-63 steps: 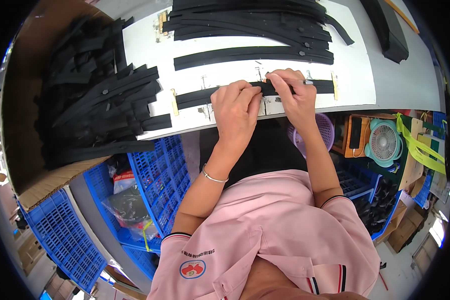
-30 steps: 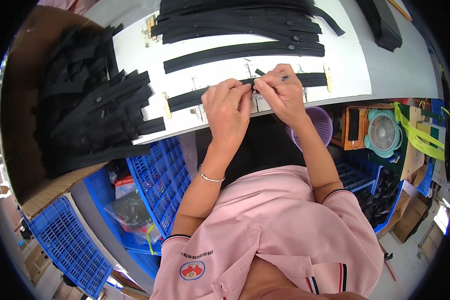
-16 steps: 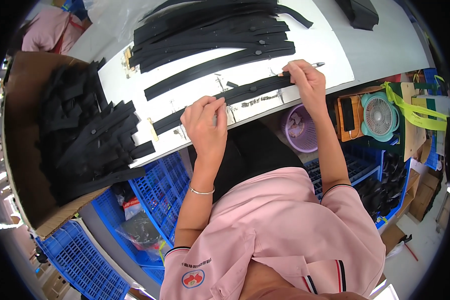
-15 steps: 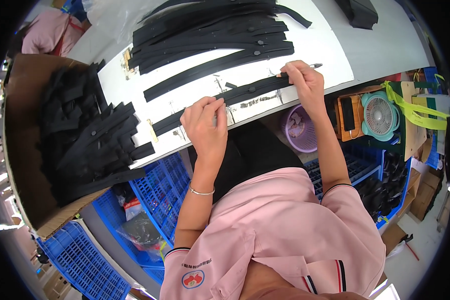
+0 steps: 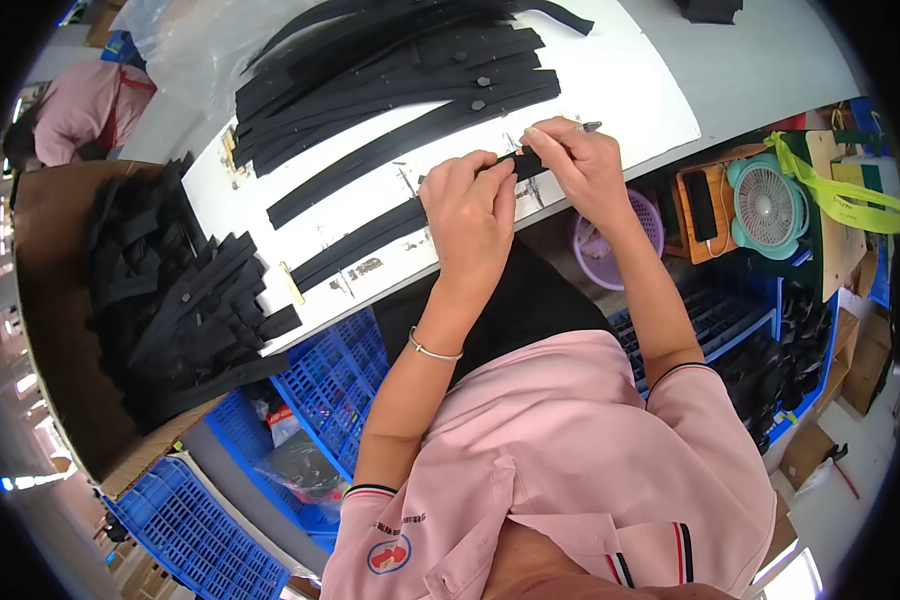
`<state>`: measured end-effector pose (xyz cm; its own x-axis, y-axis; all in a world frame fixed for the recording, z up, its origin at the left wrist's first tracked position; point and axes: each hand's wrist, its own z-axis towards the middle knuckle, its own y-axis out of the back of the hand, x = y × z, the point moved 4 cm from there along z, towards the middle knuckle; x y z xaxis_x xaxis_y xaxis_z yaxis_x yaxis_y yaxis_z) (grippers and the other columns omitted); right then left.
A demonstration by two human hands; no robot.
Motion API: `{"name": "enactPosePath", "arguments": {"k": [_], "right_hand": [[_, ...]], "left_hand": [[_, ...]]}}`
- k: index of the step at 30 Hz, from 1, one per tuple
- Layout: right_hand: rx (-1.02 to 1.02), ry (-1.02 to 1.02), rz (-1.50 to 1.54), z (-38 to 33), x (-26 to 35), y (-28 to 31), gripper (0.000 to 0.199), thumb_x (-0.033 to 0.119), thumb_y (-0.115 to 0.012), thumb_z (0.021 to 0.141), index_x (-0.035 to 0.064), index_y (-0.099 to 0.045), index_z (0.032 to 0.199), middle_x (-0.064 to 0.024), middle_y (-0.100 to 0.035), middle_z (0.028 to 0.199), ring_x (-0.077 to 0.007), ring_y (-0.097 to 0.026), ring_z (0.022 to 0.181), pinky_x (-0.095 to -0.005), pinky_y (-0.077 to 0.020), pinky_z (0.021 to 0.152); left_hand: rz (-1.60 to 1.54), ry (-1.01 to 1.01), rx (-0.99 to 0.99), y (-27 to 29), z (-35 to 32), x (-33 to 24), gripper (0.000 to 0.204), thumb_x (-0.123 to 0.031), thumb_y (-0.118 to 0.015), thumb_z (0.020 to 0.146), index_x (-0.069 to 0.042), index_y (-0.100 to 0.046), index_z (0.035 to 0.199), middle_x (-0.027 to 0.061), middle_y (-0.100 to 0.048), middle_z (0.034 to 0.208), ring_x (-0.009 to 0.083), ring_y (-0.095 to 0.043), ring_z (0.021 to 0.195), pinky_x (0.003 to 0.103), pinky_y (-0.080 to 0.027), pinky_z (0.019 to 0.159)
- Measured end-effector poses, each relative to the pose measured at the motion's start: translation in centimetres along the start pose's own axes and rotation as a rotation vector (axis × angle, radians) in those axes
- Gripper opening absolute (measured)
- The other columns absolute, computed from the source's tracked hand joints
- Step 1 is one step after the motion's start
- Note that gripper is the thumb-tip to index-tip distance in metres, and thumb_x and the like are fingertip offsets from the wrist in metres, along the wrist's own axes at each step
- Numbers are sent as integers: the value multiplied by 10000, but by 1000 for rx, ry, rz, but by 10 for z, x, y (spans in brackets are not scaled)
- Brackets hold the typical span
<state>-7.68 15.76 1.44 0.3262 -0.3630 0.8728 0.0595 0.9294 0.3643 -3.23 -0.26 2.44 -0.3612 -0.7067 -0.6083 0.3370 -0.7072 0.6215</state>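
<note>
A long black fabric strip (image 5: pixel 360 244) lies along the near edge of a white board (image 5: pixel 650 100). My left hand (image 5: pixel 470 215) is over its right part, fingers closed and fingertips at the strip; they hide much of it there. Close beside it, my right hand (image 5: pixel 582 172) pinches a slim pen (image 5: pixel 591 127), whose one end sticks out past the knuckles. The pen's other end is by the strip's right end, partly hidden by my fingers. Farther back on the board lies another black strip (image 5: pixel 370 165) with a dark round button-like piece, in front of a pile of similar strips (image 5: pixel 390 85).
A cardboard box (image 5: pixel 45 300) full of black strips (image 5: pixel 140 270) stands left of the board. Below the table are blue crates (image 5: pixel 335 375), a purple basket (image 5: pixel 653 235), a phone (image 5: pixel 699 200) and a small turquoise fan (image 5: pixel 767 205). Another person (image 5: pixel 80 110) bends at the far left.
My left hand has moved right along the strip, close to my right hand. My right hand, still with the pen, has shifted slightly left. The whole view has shifted a little.
</note>
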Motion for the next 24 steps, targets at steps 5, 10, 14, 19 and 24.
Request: {"name": "enactPosePath", "arguments": {"k": [5, 10, 14, 19, 24], "right_hand": [[-4, 56, -56, 1, 2, 0, 187, 142, -715, 972, -33, -744, 913, -60, -756, 835, -120, -606, 595, -266, -459, 553], [17, -45, 80, -1, 2, 4, 212, 145, -724, 952, -38, -738, 846, -63, -762, 814, -170, -631, 612, -282, -481, 584], [79, 11, 5, -3, 0, 7, 210, 151, -729, 943, -26, -744, 831, -51, -753, 768, -162, -618, 603, -291, -480, 592], [71, 40, -38, -2, 1, 4, 204, 160, -726, 938, -9, -751, 825, -46, -748, 747, -168, -612, 611, -308, -481, 604], [156, 25, 19, -2, 4, 1, 201, 144, -696, 953, -19, -751, 848, -64, -737, 743, -158, -624, 633, -314, -490, 626]], "left_hand": [[4, -4, 13, -1, 1, -1, 136, -63, -807, 819, -69, -800, 955, 23, -723, 1038, 230, -623, 988, 366, -446, 912], [-6, 15, 5, -1, -1, 1, 140, -65, -809, 817, -73, -802, 956, 21, -724, 1047, 225, -623, 995, 363, -443, 915], [-18, 14, 4, -2, -1, 0, 141, -64, -809, 815, -75, -804, 955, 19, -724, 1047, 226, -624, 993, 364, -441, 916], [-21, 0, -20, -1, -1, 3, 148, -64, -811, 811, -72, -801, 958, 16, -725, 1040, 227, -626, 981, 363, -440, 910], [-6, 13, -2, 4, -6, 7, 201, -61, -806, 806, -70, -791, 1006, 44, -719, 1104, 262, -630, 1049, 398, -444, 967]]}}
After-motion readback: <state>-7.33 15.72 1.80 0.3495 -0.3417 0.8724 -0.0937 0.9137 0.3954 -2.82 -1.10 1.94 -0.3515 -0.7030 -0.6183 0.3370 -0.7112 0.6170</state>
